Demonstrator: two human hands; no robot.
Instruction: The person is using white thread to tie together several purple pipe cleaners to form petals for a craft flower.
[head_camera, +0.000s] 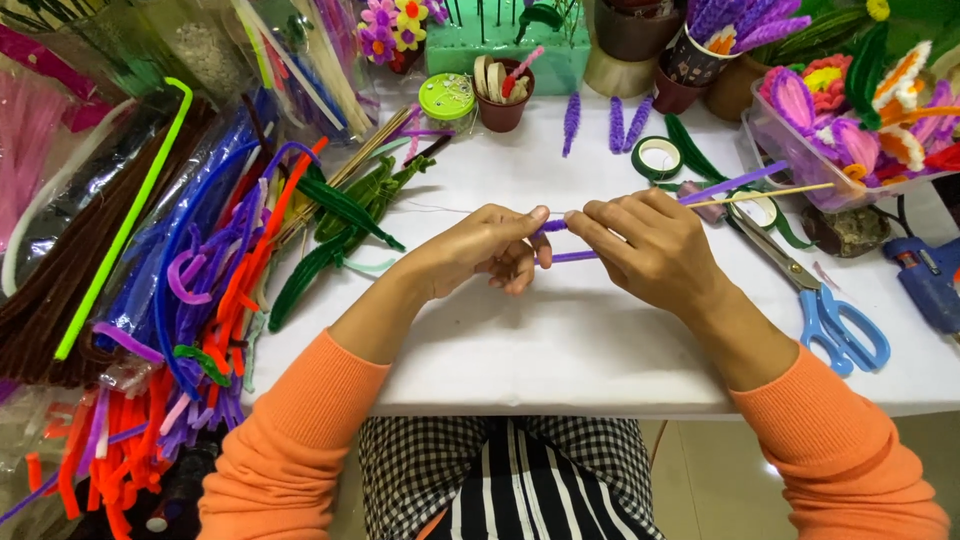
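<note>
Left table edge is crowded by a pipe-cleaner pile (190, 290); bare white table (560, 340) is left open below the hands. Purple pipe cleaner (572, 257) is pinched by left hand (480, 250) and right hand (640, 245), fuzzy, bent, mid-table. Blue scissors (830, 315) lie rightward.

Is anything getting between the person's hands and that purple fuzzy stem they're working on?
Nothing visible does. The left hand and right hand both already pinch the purple pipe cleaner directly, above a bare patch of the white table.
</note>
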